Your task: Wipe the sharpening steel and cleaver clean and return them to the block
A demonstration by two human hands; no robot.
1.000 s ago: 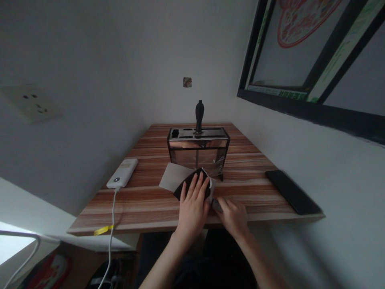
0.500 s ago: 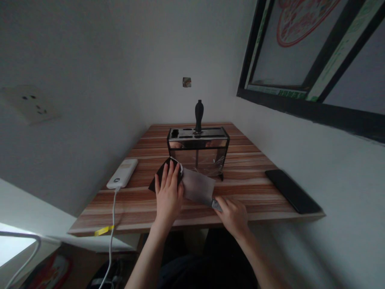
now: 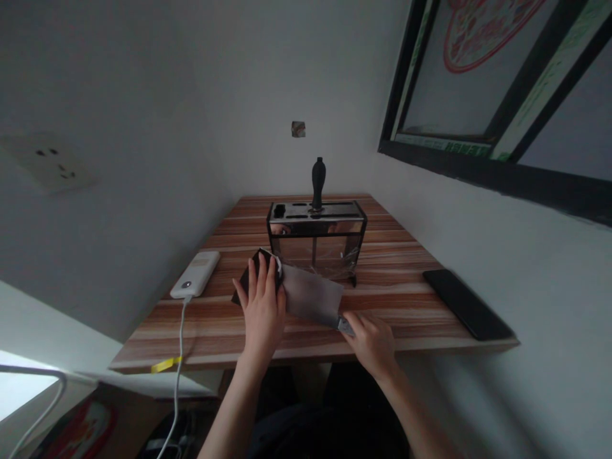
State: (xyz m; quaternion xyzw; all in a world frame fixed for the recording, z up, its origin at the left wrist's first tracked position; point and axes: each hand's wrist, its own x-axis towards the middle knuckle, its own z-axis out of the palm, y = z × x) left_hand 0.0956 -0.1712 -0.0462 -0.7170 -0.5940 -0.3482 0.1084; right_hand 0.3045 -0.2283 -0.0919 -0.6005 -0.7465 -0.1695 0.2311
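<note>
A broad cleaver blade lies flat on the wooden table. My left hand presses a dark cloth with flat, stretched fingers at the blade's far left end. My right hand is closed round the cleaver's handle at the table's near edge; the handle itself is mostly hidden by the fingers. Just behind the blade stands a metal knife block with one black-handled tool standing in a slot.
A white power bank with a white cable lies at the left of the table. A black phone rests near the right edge by the wall. A dark-framed window is at the upper right, and a wall socket at the left.
My left hand slid the dark cloth leftward along the blade, from its handle end to its far left end. My right hand stayed on the handle.
</note>
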